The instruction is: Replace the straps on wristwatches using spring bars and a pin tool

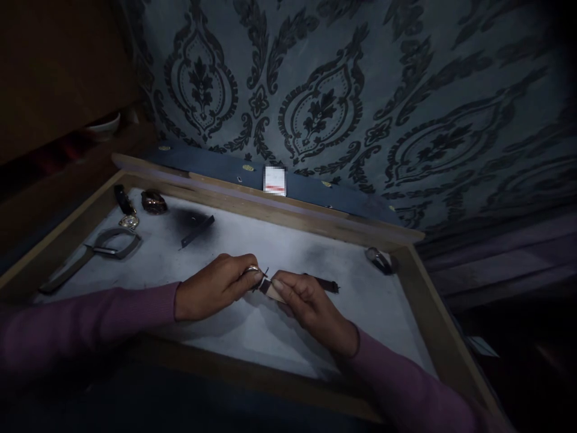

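Near the middle of a shallow wooden tray, my left hand (214, 290) pinches a small round metallic watch case (253, 270) between thumb and fingers. My right hand (311, 307) is closed on a watch strap (273, 292), pale on the side that shows. The strap's dark end meets the edge of the watch case; whether the two are joined I cannot tell. Beyond my right hand lies a dark strap piece (328, 284), partly hidden by the fingers. Another dark strap piece (197, 232) rests on the white tray floor, farther left.
A gold-cased watch (128, 221), a brown watch (154, 202) and a grey-strapped watch (118, 243) lie at the left. One more watch (380, 260) sits by the right wall. The wooden tray's rim (265, 210) surrounds everything. A small white card (274, 181) stands behind.
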Available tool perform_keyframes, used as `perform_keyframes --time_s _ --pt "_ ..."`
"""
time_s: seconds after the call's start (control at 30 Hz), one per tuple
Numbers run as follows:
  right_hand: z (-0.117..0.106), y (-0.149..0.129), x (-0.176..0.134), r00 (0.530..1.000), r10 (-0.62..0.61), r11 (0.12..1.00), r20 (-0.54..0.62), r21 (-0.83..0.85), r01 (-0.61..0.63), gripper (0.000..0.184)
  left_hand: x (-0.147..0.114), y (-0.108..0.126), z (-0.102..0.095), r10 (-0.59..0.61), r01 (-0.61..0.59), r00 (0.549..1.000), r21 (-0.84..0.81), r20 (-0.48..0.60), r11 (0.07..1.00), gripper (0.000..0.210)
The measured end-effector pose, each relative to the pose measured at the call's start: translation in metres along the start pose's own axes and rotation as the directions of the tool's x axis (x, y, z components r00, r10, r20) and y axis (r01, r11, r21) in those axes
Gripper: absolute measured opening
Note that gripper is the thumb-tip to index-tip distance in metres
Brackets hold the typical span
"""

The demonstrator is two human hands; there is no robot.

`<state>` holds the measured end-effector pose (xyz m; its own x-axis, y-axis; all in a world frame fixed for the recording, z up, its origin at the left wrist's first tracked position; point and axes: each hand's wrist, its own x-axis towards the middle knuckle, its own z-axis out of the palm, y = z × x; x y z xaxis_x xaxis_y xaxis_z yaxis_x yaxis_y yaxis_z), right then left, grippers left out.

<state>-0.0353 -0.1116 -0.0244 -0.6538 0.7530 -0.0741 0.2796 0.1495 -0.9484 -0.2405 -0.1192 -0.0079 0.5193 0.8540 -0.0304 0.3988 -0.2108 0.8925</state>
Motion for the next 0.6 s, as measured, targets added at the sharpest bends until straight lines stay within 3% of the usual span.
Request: perform_keyframes --time_s 0.07,0.13,0.37,0.6 --pt "0.002 0.000 0.001 0.999 0.052 0.994 -0.003 0.092 -0.051 0.046 -0.001 0.000 0.000 0.045 -0.043 0.999 0.102 -0.019 0.994 0.027" --pt "0.004 -0.001 0.000 0.997 0.069 0.994 -0.028 0.083 -0.066 0.047 -0.002 -0.001 0.001 0.083 -0.076 0.996 0.182 -0.026 0.980 0.025" --pt "0.012 -0.007 -0.004 0.980 -0.056 0.976 -0.193 -0.216 0.014 0.040 -0.004 -0.003 0.008 0.121 -0.097 0.992 0.367 -0.041 0.925 0.021" --pt "0.016 -0.002 -0.007 0.967 -0.121 0.945 -0.224 -0.324 0.043 0.032 -0.004 -0.003 0.015 0.112 -0.076 0.993 0.512 -0.041 0.856 0.021"
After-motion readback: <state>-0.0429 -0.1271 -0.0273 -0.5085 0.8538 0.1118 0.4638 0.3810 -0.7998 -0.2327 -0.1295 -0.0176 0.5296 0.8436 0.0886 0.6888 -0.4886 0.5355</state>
